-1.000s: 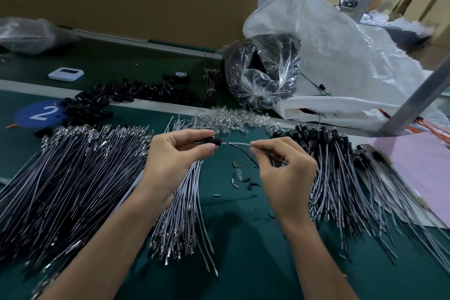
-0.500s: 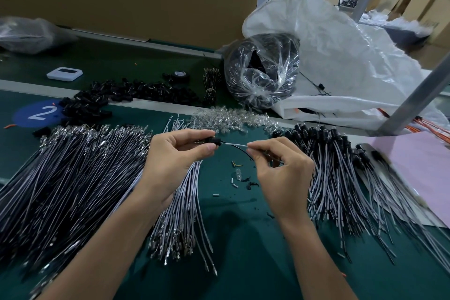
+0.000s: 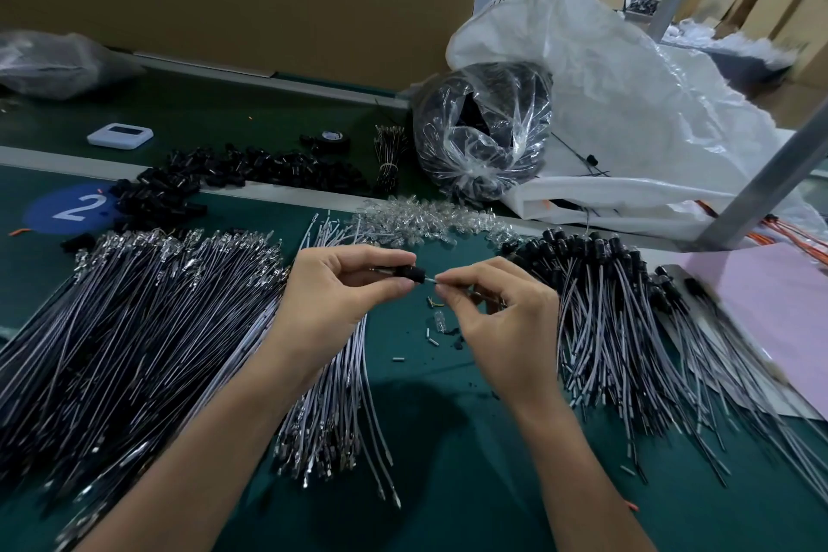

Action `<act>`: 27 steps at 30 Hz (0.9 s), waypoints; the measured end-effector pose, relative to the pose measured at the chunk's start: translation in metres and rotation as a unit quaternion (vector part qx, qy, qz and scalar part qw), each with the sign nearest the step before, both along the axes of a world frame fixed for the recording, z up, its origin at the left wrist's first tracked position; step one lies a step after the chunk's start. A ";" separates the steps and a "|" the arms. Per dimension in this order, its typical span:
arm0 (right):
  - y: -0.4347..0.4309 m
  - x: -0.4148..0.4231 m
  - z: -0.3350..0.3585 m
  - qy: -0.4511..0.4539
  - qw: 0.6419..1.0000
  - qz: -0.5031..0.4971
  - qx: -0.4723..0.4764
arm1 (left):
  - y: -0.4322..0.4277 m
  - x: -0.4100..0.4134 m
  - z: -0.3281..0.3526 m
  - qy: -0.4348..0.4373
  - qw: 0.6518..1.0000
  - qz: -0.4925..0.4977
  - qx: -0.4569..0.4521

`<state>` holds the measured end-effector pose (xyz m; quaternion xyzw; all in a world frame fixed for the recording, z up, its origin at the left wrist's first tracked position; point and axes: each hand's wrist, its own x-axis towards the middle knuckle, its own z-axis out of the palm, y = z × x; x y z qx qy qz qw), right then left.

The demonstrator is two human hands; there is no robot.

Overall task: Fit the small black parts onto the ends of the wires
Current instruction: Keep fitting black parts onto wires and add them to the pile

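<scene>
My left hand (image 3: 340,287) pinches a small black part (image 3: 412,273) between thumb and fingers above the green table. My right hand (image 3: 497,318) pinches a thin wire (image 3: 431,280) close to its metal end, and that end touches the black part's opening. A large pile of bare grey wires (image 3: 134,327) lies to the left. To the right lies a pile of wires with black parts fitted (image 3: 618,305). Loose black parts (image 3: 215,175) are heaped at the back left.
Clear small pieces (image 3: 416,220) lie in a strip behind my hands. A plastic bag of black parts (image 3: 484,134) and a big white sack (image 3: 627,103) stand at the back right. A pink sheet (image 3: 770,305), a metal post (image 3: 770,179), a white device (image 3: 120,135) and black tape (image 3: 330,138) are around.
My right hand has slid along the wire toward the black part, so the gap between my hands has shrunk and less wire shows between them. My left hand has hardly moved.
</scene>
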<state>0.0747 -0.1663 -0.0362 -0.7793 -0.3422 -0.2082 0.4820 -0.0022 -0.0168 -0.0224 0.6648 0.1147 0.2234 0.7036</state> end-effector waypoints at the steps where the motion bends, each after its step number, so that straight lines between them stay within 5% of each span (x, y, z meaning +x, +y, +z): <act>1: 0.001 0.000 -0.001 0.000 1.000 0.004 -0.008 | 0.000 0.000 -0.001 0.002 1.000 0.000 0.006; 15: 0.003 -0.004 0.002 0.095 0.993 0.072 0.010 | -0.005 0.003 -0.005 -0.007 0.999 -0.050 0.006; 20: 0.002 -0.002 0.003 0.086 0.995 0.056 -0.012 | -0.005 0.003 -0.007 -0.033 0.993 0.024 0.109; 27: -0.016 0.014 0.011 0.207 0.975 0.021 0.079 | 0.019 -0.002 0.001 -0.047 0.984 0.172 -0.026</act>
